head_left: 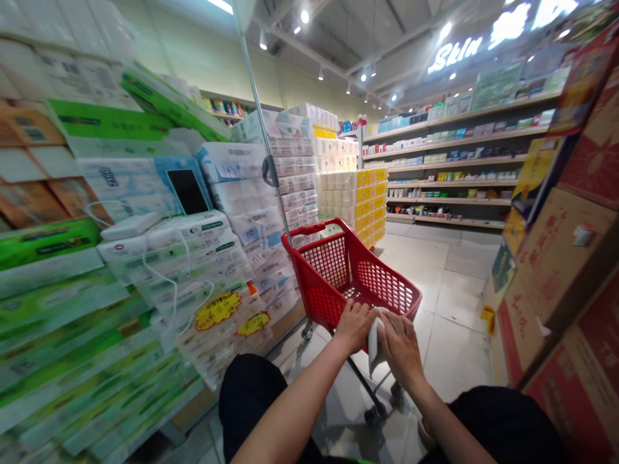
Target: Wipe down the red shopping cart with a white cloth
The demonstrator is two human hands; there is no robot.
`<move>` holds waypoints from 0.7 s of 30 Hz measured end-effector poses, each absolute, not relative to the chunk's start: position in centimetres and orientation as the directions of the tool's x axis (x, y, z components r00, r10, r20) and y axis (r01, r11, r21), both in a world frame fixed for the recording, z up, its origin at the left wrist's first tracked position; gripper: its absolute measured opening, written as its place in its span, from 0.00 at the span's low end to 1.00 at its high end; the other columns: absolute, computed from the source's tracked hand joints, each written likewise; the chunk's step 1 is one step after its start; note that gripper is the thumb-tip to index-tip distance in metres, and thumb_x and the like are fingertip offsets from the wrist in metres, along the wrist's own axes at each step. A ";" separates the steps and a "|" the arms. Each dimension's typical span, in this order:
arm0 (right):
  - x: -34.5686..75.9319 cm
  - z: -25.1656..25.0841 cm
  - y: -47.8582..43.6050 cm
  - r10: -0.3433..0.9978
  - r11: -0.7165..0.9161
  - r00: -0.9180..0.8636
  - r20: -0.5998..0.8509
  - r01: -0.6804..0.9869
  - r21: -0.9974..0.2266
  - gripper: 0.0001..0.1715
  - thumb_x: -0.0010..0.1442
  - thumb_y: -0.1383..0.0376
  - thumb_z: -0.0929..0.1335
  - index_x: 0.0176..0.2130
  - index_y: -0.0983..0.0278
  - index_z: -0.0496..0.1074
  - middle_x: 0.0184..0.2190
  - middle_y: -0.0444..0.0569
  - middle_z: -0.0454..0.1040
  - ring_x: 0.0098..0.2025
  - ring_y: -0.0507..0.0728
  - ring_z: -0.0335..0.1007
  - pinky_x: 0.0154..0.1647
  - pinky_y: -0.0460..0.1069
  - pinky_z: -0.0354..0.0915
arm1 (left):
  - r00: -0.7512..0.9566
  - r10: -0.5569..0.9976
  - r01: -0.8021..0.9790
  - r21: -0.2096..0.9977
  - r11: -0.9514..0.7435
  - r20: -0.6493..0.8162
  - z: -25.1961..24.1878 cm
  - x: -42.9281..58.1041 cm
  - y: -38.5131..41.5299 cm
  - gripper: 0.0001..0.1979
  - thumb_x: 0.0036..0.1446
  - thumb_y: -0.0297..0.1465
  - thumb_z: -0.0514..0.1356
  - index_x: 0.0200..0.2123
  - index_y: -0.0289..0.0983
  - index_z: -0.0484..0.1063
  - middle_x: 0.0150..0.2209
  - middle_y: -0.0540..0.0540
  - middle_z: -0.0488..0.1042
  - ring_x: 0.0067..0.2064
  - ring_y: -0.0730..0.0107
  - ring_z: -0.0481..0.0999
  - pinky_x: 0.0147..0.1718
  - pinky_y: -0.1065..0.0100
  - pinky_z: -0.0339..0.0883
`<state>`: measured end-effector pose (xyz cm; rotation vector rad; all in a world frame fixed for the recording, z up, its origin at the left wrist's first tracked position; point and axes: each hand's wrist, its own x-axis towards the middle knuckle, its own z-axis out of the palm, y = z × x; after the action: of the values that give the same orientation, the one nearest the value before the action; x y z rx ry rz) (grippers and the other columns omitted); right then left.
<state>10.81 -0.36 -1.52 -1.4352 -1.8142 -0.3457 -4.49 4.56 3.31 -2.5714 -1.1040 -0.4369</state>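
A red plastic shopping cart [316, 298] on a dark metal frame with casters stands in front of my knees. My left hand [354, 327] is closed over the near rim of its basket, the fingers bent across the edge. Just to the right, my right hand [400, 343] is closed on a white cloth [374, 348], pressed against the same rim. Part of the cloth hangs down between the two hands, and the fingers hide the rest. A thin metal pole [255, 84] with a dark grip rises at the cart's far left corner.
On the left are tall stacks of packed tissue paper [251, 219], with a phone [187, 191] and a white cable on them. Cardboard cartons [556, 258] line the right side. Shelves [445, 158] of small goods stand behind the tiled floor [435, 277].
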 end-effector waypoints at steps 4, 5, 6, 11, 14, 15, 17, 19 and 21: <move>13.8 -1.6 0.0 0.702 0.368 -0.078 0.708 0.891 -0.267 0.25 0.69 0.59 0.56 0.62 0.56 0.64 0.58 0.48 0.67 0.59 0.60 0.58 0.63 0.58 0.55 | 0.691 0.617 0.695 -0.108 -0.711 0.377 3.7 -4.3 4.2 0.27 0.57 0.39 0.61 0.59 0.40 0.60 0.47 0.43 0.70 0.48 0.56 0.68 0.57 0.52 0.52; 14.6 -1.6 0.2 0.698 0.367 -0.064 0.713 0.887 -0.280 0.25 0.69 0.58 0.56 0.61 0.56 0.65 0.58 0.47 0.67 0.59 0.60 0.58 0.62 0.58 0.55 | 0.724 0.588 0.656 -0.096 -0.749 0.361 4.0 -4.6 4.3 0.29 0.57 0.41 0.61 0.59 0.40 0.59 0.48 0.43 0.70 0.48 0.57 0.68 0.56 0.54 0.54; 15.4 -1.7 0.5 0.694 0.360 -0.041 0.718 0.884 -0.297 0.25 0.69 0.58 0.55 0.60 0.56 0.66 0.57 0.48 0.68 0.59 0.60 0.58 0.62 0.58 0.55 | 0.761 0.550 0.609 -0.088 -0.788 0.344 4.3 -5.0 4.6 0.29 0.57 0.43 0.61 0.59 0.41 0.60 0.49 0.43 0.70 0.49 0.58 0.69 0.55 0.57 0.56; 19.2 -2.2 2.3 0.725 0.297 0.058 0.686 0.872 -0.388 0.25 0.69 0.55 0.54 0.56 0.55 0.70 0.58 0.47 0.67 0.60 0.61 0.56 0.63 0.58 0.53 | 0.746 0.535 0.618 -0.110 -0.779 0.397 5.7 -8.1 7.2 0.24 0.56 0.40 0.64 0.55 0.42 0.65 0.54 0.44 0.67 0.56 0.58 0.65 0.59 0.57 0.53; 21.3 -2.8 3.8 0.748 0.279 0.089 0.657 0.856 -0.434 0.29 0.69 0.52 0.52 0.57 0.58 0.70 0.60 0.49 0.64 0.61 0.61 0.56 0.64 0.58 0.49 | 0.637 0.642 0.744 -0.121 -0.658 0.426 5.8 -9.1 8.4 0.21 0.56 0.37 0.65 0.52 0.42 0.66 0.48 0.45 0.70 0.53 0.59 0.67 0.60 0.54 0.50; 21.8 -3.0 4.2 0.747 0.277 0.102 0.657 0.851 -0.446 0.30 0.69 0.51 0.52 0.57 0.59 0.70 0.60 0.50 0.64 0.61 0.61 0.56 0.64 0.58 0.49 | 0.624 0.658 0.760 -0.131 -0.636 0.421 5.6 -9.1 8.6 0.20 0.56 0.37 0.64 0.51 0.43 0.66 0.46 0.46 0.71 0.51 0.59 0.68 0.59 0.54 0.51; 22.6 -3.3 4.7 0.736 0.262 0.135 0.663 0.847 -0.463 0.32 0.68 0.50 0.51 0.56 0.61 0.70 0.58 0.52 0.65 0.60 0.62 0.58 0.62 0.58 0.50 | 0.616 0.669 0.773 -0.155 -0.615 0.417 5.2 -8.6 8.6 0.18 0.57 0.38 0.64 0.50 0.43 0.67 0.44 0.46 0.71 0.48 0.59 0.68 0.57 0.54 0.53; 22.9 -3.3 4.6 0.719 0.237 0.172 0.673 0.851 -0.470 0.33 0.67 0.49 0.52 0.55 0.62 0.71 0.56 0.53 0.67 0.58 0.63 0.60 0.60 0.58 0.53 | 0.605 0.670 0.783 -0.168 -0.599 0.430 4.7 -7.6 8.2 0.17 0.58 0.39 0.63 0.49 0.43 0.67 0.44 0.46 0.71 0.47 0.59 0.68 0.54 0.54 0.54; 22.6 -3.1 3.9 0.700 0.220 0.195 0.687 0.856 -0.467 0.32 0.67 0.50 0.52 0.54 0.62 0.72 0.54 0.54 0.69 0.56 0.63 0.61 0.58 0.58 0.54 | 0.601 0.666 0.785 -0.171 -0.595 0.441 4.4 -6.8 7.6 0.17 0.58 0.41 0.63 0.49 0.43 0.68 0.43 0.46 0.71 0.46 0.59 0.68 0.52 0.55 0.56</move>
<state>22.62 3.88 -3.11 -1.5216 -1.5458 -0.2071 -6.76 7.59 4.37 -2.4833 -1.1710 -0.4749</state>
